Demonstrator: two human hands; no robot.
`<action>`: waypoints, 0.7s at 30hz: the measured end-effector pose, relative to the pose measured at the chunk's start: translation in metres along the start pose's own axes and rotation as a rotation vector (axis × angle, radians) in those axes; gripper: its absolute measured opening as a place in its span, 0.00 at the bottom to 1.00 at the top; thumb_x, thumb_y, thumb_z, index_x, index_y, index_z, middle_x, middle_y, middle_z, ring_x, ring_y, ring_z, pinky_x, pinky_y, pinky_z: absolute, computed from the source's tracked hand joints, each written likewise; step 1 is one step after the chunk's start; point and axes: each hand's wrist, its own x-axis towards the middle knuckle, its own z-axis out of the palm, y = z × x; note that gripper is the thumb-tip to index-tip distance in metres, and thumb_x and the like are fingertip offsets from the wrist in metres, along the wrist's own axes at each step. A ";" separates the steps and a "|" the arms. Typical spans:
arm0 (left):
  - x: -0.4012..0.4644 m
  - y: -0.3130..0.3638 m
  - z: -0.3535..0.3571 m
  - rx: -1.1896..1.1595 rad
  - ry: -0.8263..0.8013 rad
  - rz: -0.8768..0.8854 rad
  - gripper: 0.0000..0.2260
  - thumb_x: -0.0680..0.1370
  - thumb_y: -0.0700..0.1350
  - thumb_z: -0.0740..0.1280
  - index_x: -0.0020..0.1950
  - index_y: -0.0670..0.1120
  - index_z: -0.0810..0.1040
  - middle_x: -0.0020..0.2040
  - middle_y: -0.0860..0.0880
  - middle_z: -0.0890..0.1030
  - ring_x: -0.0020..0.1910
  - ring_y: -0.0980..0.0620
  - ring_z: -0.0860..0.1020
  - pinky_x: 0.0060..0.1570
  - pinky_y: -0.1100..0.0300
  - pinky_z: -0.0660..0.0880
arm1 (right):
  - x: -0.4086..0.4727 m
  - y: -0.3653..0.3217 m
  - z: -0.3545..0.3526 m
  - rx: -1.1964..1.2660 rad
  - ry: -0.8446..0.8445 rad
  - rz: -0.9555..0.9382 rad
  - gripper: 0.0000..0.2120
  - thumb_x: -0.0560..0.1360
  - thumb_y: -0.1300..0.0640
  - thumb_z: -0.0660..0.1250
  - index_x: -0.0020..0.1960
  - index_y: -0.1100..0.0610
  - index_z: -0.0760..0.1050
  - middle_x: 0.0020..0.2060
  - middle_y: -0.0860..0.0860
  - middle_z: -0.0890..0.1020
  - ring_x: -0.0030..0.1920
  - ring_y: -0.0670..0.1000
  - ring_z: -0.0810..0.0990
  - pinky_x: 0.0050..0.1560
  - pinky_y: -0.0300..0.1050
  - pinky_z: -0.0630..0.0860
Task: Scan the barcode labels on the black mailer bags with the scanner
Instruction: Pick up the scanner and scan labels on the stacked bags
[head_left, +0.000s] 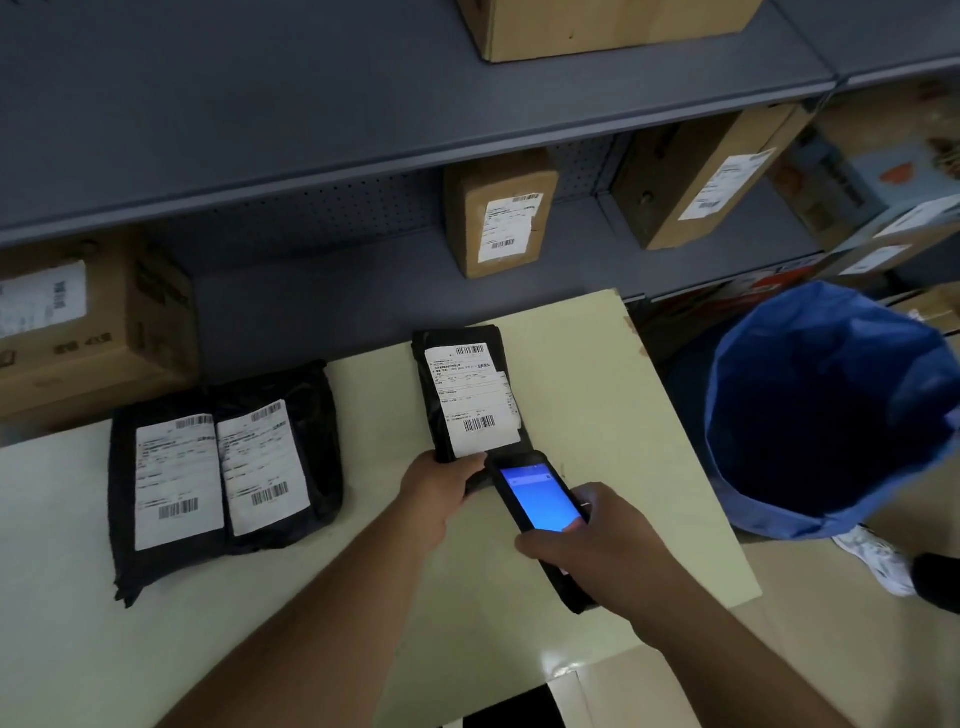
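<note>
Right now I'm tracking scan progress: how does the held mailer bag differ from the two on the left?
The held bag is gripped by the left hand, scanner at its label; the two left bags lie untouched, side by side. All are black with white barcode labels.

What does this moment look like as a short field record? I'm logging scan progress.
left hand: grips near end of the mailer bag
right hand: holds scanner, screen lit blue
scanner aim: toward the bag's label
other bags: two black mailer bags side by side at left, labels up
surface: pale table
nearby: blue bin at right, shelf boxes behind
</note>
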 end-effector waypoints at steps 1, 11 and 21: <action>-0.001 0.004 0.005 -0.009 0.009 0.006 0.18 0.75 0.45 0.78 0.63 0.44 0.80 0.57 0.46 0.86 0.51 0.47 0.86 0.52 0.53 0.85 | 0.002 0.003 -0.002 0.013 0.003 0.006 0.27 0.66 0.47 0.80 0.62 0.51 0.75 0.47 0.54 0.85 0.37 0.49 0.81 0.33 0.41 0.77; 0.011 0.020 0.048 0.138 0.015 0.069 0.39 0.61 0.58 0.76 0.72 0.55 0.74 0.62 0.52 0.83 0.58 0.45 0.84 0.61 0.44 0.83 | 0.015 0.025 -0.030 0.067 0.063 0.041 0.29 0.67 0.46 0.80 0.63 0.49 0.74 0.50 0.55 0.85 0.41 0.49 0.83 0.37 0.41 0.79; 0.018 0.029 0.071 0.176 -0.045 0.057 0.34 0.61 0.55 0.77 0.68 0.50 0.79 0.60 0.51 0.85 0.56 0.45 0.86 0.60 0.45 0.83 | 0.019 0.034 -0.042 0.067 0.076 0.056 0.26 0.65 0.45 0.79 0.60 0.50 0.75 0.46 0.53 0.84 0.38 0.48 0.81 0.37 0.41 0.78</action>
